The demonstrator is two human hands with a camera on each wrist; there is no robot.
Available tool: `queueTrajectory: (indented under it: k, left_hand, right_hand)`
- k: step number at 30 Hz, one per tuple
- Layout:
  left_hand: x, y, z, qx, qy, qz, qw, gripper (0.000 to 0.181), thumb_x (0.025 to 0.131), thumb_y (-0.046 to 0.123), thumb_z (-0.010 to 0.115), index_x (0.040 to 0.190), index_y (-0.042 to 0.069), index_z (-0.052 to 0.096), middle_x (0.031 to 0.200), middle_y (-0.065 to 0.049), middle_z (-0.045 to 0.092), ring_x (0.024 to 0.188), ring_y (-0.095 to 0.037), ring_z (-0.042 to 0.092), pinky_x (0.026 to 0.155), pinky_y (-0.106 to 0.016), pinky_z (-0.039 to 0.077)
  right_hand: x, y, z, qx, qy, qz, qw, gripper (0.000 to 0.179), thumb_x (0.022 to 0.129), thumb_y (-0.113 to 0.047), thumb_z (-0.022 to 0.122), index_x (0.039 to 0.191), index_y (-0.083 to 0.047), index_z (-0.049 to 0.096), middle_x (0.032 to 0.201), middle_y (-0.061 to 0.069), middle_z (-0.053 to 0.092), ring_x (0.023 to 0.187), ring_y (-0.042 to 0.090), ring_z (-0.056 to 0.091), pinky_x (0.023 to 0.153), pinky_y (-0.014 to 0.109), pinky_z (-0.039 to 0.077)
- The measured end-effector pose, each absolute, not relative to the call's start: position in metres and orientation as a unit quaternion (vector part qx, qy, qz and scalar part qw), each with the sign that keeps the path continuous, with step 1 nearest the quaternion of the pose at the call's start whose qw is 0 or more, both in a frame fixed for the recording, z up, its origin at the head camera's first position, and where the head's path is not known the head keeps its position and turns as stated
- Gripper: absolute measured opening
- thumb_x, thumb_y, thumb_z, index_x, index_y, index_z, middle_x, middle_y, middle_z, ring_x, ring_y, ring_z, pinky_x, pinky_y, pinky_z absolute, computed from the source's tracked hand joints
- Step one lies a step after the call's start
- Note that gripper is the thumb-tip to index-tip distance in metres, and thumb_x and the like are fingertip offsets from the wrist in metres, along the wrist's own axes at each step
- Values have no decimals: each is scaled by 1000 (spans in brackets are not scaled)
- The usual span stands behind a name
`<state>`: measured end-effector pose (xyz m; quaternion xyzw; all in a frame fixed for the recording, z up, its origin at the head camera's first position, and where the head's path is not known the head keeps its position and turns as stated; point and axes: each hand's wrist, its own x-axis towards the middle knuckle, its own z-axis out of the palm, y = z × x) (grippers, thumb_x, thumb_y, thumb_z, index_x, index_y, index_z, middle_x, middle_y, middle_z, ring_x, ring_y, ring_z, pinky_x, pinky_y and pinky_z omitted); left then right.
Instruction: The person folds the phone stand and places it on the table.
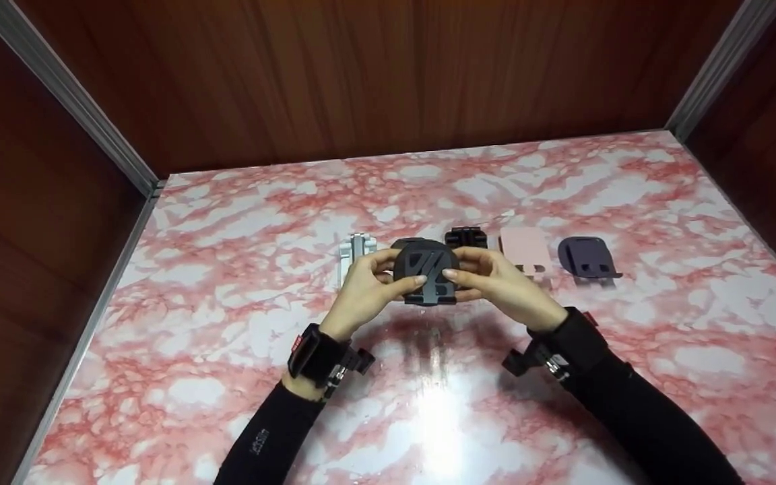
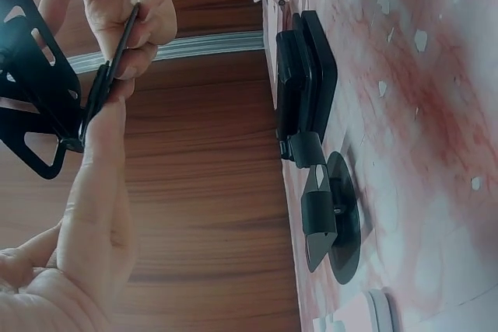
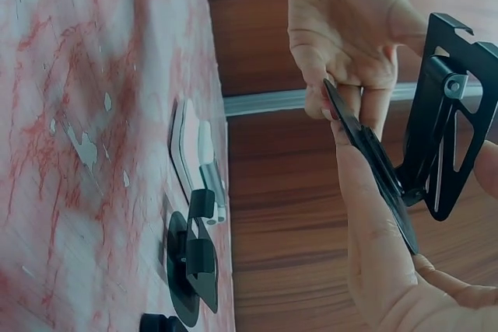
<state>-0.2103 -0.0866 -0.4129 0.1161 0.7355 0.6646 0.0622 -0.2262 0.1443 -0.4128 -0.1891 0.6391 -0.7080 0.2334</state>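
Note:
A black folding phone stand (image 1: 428, 266) with a round base and cut-out plate is held up in front of me between both hands. My left hand (image 1: 366, 286) grips its left side, thumb on the front plate. On the other side my right hand (image 1: 506, 286) pinches it, its thumb also on the front. In the left wrist view the stand (image 2: 35, 87) is unfolded at an angle, the round base edge-on. The hinge arm of the stand (image 3: 437, 126) joins base and plate in the right wrist view.
Behind the hands, more stands sit in a row on the red-and-white marbled table (image 1: 226, 337): a white and silver one (image 1: 358, 249), a dark round-based one (image 2: 344, 219), a black one (image 1: 467, 237), a pink one (image 1: 525, 246) and a dark purple one (image 1: 589, 256). Wooden walls (image 1: 388, 81) enclose the table.

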Motion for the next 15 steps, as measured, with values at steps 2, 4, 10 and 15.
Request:
queueTrajectory:
  k: [2, 4, 10, 15]
  left_hand:
    - [-210, -86, -413, 116, 735, 666, 63, 45, 81, 13, 79, 119, -3, 62, 100, -14, 67, 75, -22, 67, 68, -34, 59]
    - [-211, -86, -414, 114, 734, 666, 64, 46, 80, 12, 79, 119, -3, 61, 99, -14, 67, 74, -22, 67, 68, -35, 59]
    - [-211, -87, -414, 111, 741, 659, 66, 48, 79, 11, 81, 120, -3, 61, 98, -13, 68, 73, -20, 67, 71, -41, 59]
    - [-211, -87, -415, 111, 744, 655, 68, 50, 78, 10, 82, 121, -3, 60, 99, -12, 68, 73, -20, 67, 73, -45, 59]
  right_hand:
    - [-227, 144, -413, -190, 638, -709, 233, 42, 95, -13, 63, 130, 7, 49, 117, 17, 59, 100, 26, 63, 87, 41, 54]
    - [-227, 144, -413, -188, 636, -711, 233, 42, 95, -12, 63, 130, 7, 48, 117, 18, 59, 99, 26, 63, 86, 41, 55]
    - [-226, 143, -414, -175, 642, -710, 230, 48, 93, -11, 65, 133, 7, 46, 119, 19, 58, 101, 27, 62, 86, 42, 55]
    - [-226, 142, -416, -170, 648, -708, 221, 50, 92, -10, 67, 133, 8, 46, 118, 20, 59, 99, 28, 63, 84, 41, 56]
